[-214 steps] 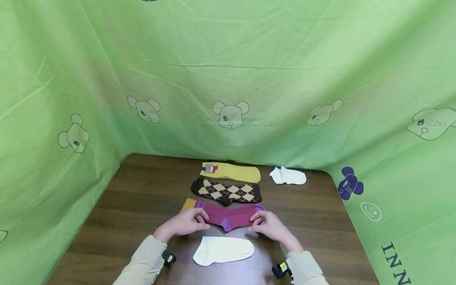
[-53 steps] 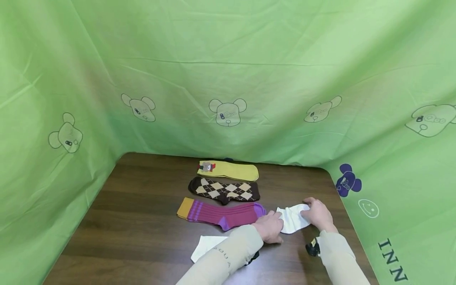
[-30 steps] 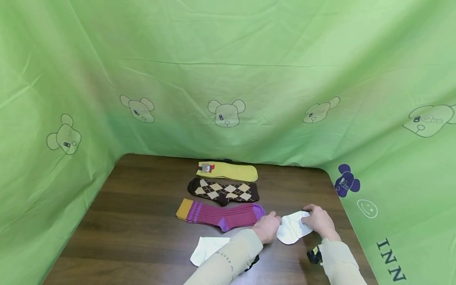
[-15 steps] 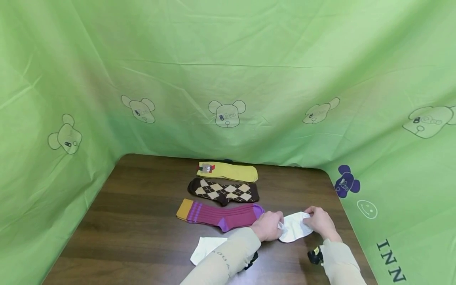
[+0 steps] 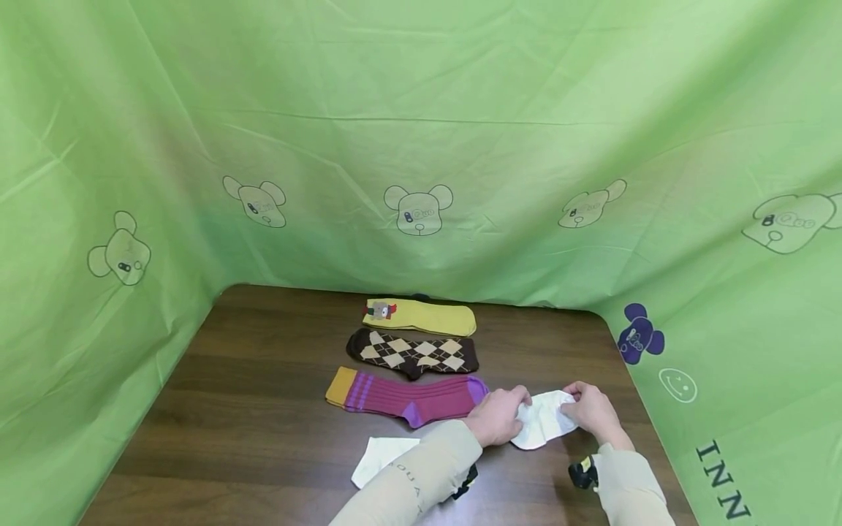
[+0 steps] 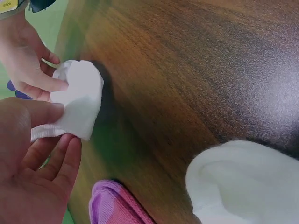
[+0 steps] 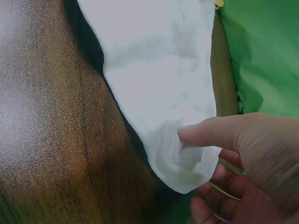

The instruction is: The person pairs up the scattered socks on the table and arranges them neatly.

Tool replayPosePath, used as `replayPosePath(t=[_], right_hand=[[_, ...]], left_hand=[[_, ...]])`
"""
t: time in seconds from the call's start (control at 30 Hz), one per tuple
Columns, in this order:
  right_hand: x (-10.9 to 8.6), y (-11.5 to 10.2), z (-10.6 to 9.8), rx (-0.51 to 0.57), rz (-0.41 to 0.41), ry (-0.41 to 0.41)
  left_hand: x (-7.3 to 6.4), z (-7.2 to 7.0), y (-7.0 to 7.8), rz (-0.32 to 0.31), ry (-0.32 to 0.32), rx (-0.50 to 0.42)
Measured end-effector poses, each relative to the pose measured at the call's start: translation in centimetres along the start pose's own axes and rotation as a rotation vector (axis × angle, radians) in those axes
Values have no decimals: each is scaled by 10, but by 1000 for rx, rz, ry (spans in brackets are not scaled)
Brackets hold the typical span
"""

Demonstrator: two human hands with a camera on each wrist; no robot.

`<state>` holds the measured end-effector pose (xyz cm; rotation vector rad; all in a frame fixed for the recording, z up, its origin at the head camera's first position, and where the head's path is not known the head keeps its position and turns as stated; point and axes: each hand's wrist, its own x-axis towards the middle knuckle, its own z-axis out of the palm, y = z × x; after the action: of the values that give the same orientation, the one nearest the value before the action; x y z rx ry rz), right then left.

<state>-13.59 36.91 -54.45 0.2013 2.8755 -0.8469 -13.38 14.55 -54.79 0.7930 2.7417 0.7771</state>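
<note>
Both hands hold a short white ankle sock (image 5: 544, 418) near the table's right side. My left hand (image 5: 498, 418) pinches its cuff end; the left wrist view shows the thumb on top and curled fingers (image 6: 65, 158) below. At the toe end, my right hand (image 5: 594, 410) grips the cloth between thumb (image 7: 205, 132) and fingers. The sock is stretched between the two hands, close over the wood. A second white sock (image 5: 381, 456) lies nearer the front, partly hidden by the left sleeve. The left hand is beside the purple toe of a maroon sock (image 5: 434, 398).
Behind the maroon sock lies a brown argyle sock (image 5: 421, 354), and a yellow sock (image 5: 434, 316) is farthest back. All rest on a dark wooden table (image 5: 250, 409). A green printed cloth (image 5: 421, 131) hangs round the back and sides.
Both hands have left the maroon sock and moved right. The white ankle sock has come forward from the back right. Over the last second, the left fingers shift at its cuff while the right hand stays nearly still.
</note>
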Motion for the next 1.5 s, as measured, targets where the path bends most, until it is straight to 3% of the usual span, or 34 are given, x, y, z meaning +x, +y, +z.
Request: replayPosePath(t=[0.27, 0.57, 0.8, 1.03, 1.17, 1.37, 1.5], right_hand=[[-2, 5, -1, -19, -15, 5], [-3, 11, -3, -4, -38, 33], [-2, 14, -6, 50, -56, 61], [0, 3, -11, 94, -35, 75], [1, -2, -10, 112, -68, 77], [2, -8, -4, 203, -160, 44], [2, -11, 1, 308, -133, 30]], left_hand=[[1, -5, 2, 33, 45, -36], [3, -10, 3, -15, 98, -4], [3, -16, -4, 14, 131, -5], [6, -25, -12, -8, 191, -63], [5, -31, -19, 10, 233, -60], [3, -40, -31, -5, 263, -189], [2, -49, -38, -27, 283, -283]])
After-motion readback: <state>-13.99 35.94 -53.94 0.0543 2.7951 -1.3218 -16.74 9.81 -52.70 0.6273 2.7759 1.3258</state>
